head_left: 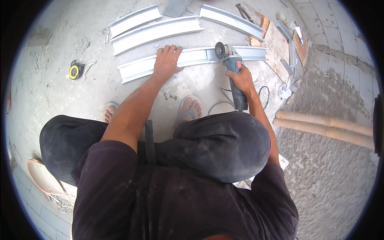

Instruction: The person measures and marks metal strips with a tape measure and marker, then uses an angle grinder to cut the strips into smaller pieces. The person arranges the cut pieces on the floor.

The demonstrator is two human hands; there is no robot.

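Observation:
A long silvery metal channel (194,57) lies across the concrete floor in front of my feet. My left hand (168,62) rests on it left of the middle, fingers stretched over its far edge. A dark line crosses the channel a little left of the grinder's disc. My right hand (241,80) is wrapped around the body of a blue-grey angle grinder (238,94) with a red switch. Its cutting disc (219,51) is over the right part of the channel; whether it touches the metal I cannot tell. The grinder's black cord (219,105) curls beside my right knee.
Beyond lie more metal channels (160,33). A yellow-and-black tape measure (75,71) sits on the floor at left. Wooden boards (276,50) with metal offcuts lie at far right, and two bamboo poles (324,126) nearer. A block wall (340,24) stands at right.

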